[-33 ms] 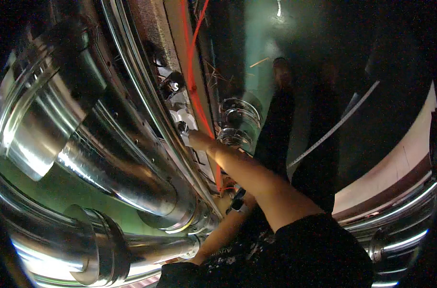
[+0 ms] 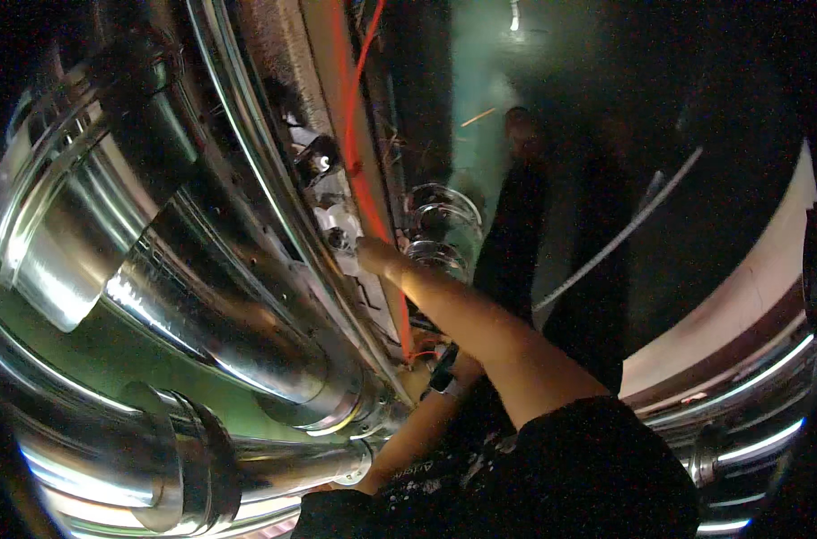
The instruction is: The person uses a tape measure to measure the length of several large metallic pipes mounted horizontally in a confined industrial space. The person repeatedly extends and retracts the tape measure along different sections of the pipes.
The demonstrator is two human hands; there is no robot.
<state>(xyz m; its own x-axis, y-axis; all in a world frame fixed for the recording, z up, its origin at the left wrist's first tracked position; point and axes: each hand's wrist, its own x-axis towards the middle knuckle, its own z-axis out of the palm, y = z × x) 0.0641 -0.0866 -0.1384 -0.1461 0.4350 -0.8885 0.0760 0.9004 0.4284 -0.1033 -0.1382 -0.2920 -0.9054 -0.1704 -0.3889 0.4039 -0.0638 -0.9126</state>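
Right hand [image 2: 373, 254]: 1, fingertips on white bracket [image 2: 337, 220], grip state cannot be determined | Left hand [image 2: 419, 379]: 1, largely hidden by the machine frame, state cannot be determined | Steel pipes [image 2: 238, 323]: 2 large | Red cable [image 2: 359, 171]: 1, beside bracket

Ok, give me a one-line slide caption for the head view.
Right hand reaching a white clip beside shiny metal pipes and a red cable.

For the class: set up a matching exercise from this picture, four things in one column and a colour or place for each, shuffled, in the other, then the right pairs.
Things:
1. cable
2. big pipe
3. watch
4. sleeve

Colour or place:
A. on the lower arm's wrist
B. red
C. shiny silver
D. black, at the lower edge

Pairs: 1-B, 2-C, 3-A, 4-D
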